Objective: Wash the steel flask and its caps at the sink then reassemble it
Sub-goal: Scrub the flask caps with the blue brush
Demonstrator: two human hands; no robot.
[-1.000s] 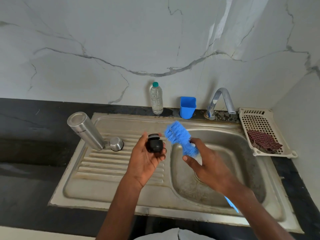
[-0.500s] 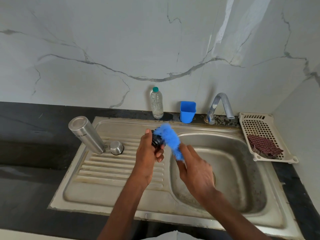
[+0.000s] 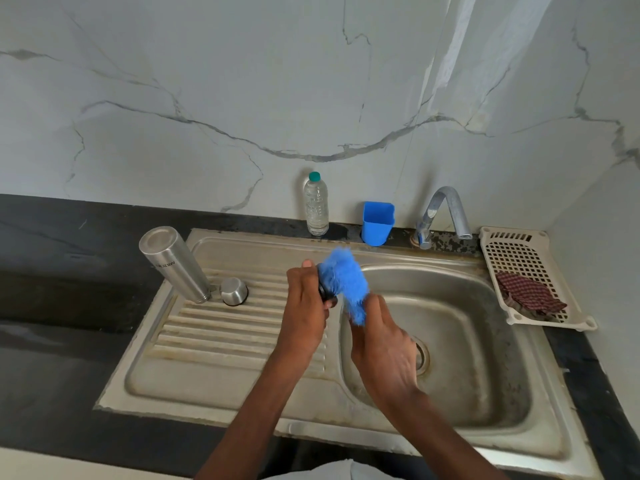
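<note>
My left hand (image 3: 304, 303) grips the black inner cap (image 3: 325, 295), mostly hidden behind my fingers and the brush. My right hand (image 3: 384, 344) holds a blue bristle brush (image 3: 343, 282) by its handle, with the bristles pressed against the cap. Both hands hover over the edge between drainboard and basin. The steel flask (image 3: 175, 265) stands upside down at the back left of the drainboard (image 3: 221, 341). The small steel outer cap (image 3: 234, 291) sits beside its mouth end.
The sink basin (image 3: 467, 341) lies at the right, with a tap (image 3: 446, 213) behind it. A plastic water bottle (image 3: 316, 204) and a blue cup (image 3: 377, 223) stand against the marble wall. A white basket (image 3: 519, 258) holding a checked cloth (image 3: 530, 296) sits on the right counter.
My right hand brought the brush left onto the black cap. My left hand turned the cap toward the brush, so the cap is now largely covered.
</note>
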